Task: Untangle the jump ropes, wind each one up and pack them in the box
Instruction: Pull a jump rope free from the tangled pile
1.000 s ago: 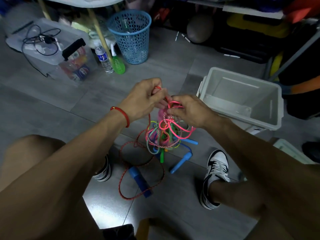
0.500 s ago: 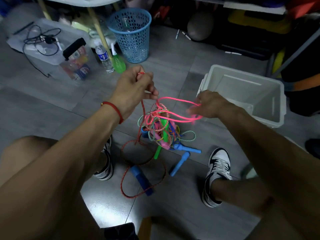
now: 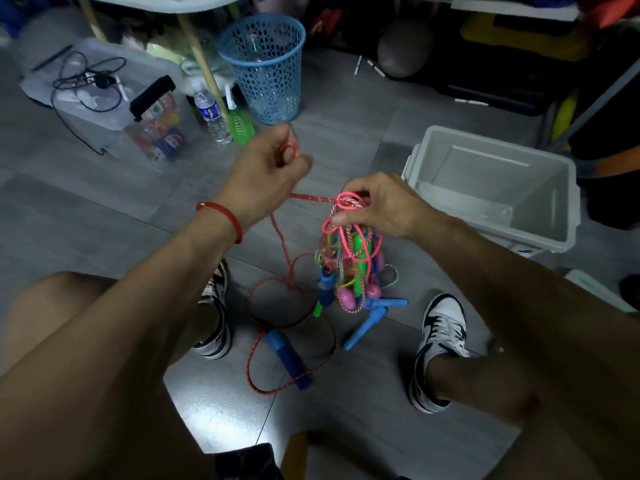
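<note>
A tangle of jump ropes point(image 3: 349, 265) hangs above the grey floor, with pink, green and blue handles dangling in it. My right hand point(image 3: 381, 206) pinches the pink and braided strands at the top of the tangle. My left hand point(image 3: 266, 168) grips a red braided rope point(image 3: 287, 268), a loop of it showing between my fingers. That rope runs down to loops on the floor and a blue handle point(image 3: 287, 358). A pale blue handle point(image 3: 367, 323) lies on the floor under the bundle. The white box point(image 3: 561, 216) stands open to the right.
My two black-and-white shoes point(image 3: 436, 344) flank the ropes on the floor. Behind stand a blue mesh basket point(image 3: 266, 64), a water bottle point(image 3: 211, 116), a green spray bottle point(image 3: 239, 123) and a clear lidded bin point(image 3: 104, 98) with cables. Dark shelving and a grey ball point(image 3: 401, 46) sit at the back.
My right hand has come back from the right to the top of the tangle and gathered the pink strands. My left hand still pulls the red rope, now stretched sideways between the hands.
</note>
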A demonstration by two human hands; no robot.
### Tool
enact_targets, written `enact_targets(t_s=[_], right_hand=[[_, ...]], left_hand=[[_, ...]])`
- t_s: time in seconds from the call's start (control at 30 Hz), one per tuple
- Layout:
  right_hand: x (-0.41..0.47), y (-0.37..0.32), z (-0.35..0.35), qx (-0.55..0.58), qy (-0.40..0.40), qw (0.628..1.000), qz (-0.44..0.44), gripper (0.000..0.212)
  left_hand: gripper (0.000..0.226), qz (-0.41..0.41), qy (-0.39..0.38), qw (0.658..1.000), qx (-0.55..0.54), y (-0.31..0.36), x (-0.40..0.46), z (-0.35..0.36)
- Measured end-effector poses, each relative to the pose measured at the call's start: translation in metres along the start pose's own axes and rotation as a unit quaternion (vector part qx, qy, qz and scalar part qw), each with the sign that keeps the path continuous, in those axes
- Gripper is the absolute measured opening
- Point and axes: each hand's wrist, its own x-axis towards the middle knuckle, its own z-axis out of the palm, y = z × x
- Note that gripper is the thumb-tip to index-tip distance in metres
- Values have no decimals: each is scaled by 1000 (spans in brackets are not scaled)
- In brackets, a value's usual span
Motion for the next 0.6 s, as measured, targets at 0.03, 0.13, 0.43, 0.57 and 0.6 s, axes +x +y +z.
enact_targets(t_s=[0.03, 0.13, 0.43, 0.57, 0.6], right_hand=[[1, -2, -3, 27, -3, 1000, 3, 25], [1, -6, -10, 114, -9, 993, 4, 19], [-13, -1, -12, 233, -36, 971, 29, 38], [-14, -4, -11, 216, -24, 976, 34, 33], [-14, -5, -11, 209, -13, 977, 33, 33]], left_hand=[[29, 22, -19, 995, 93, -4, 1, -1], [31, 14, -103, 974, 199, -12, -3, 4], [35, -74, -201, 963, 162, -20, -7, 24], [12, -114, -200, 971, 67, -16, -8, 24], [11, -117, -193, 973, 46, -13, -10, 24]])
